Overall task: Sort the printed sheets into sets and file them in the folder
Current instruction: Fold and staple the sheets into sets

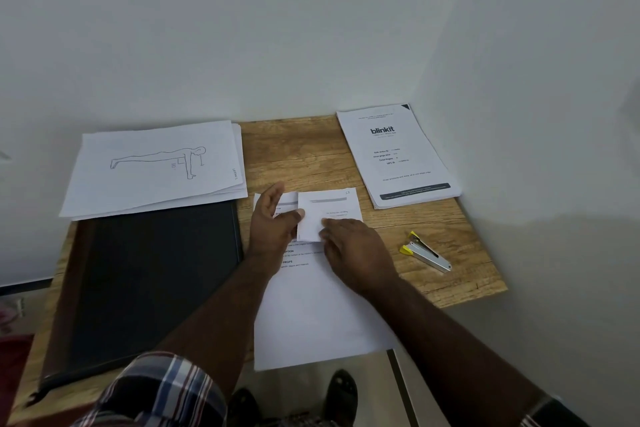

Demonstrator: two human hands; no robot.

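A set of printed sheets [311, 315] lies in the middle of the wooden table [298, 152], its near end hanging over the front edge. Its top right corner [325, 210] is folded over toward me. My left hand [273, 222] pinches the fold's left edge between thumb and fingers. My right hand [356, 253] presses flat on the sheets just below the fold. A dark closed folder [145, 284] lies to the left. A stack with a plank-pose drawing [156, 166] overlaps the folder's far end. Another stack headed "blinkit" [398, 156] sits at the back right.
A silver stapler with yellow ends [427, 253] lies on the table right of my right hand. White walls close the table in at the back and right. My feet [343, 392] show below the table's front edge.
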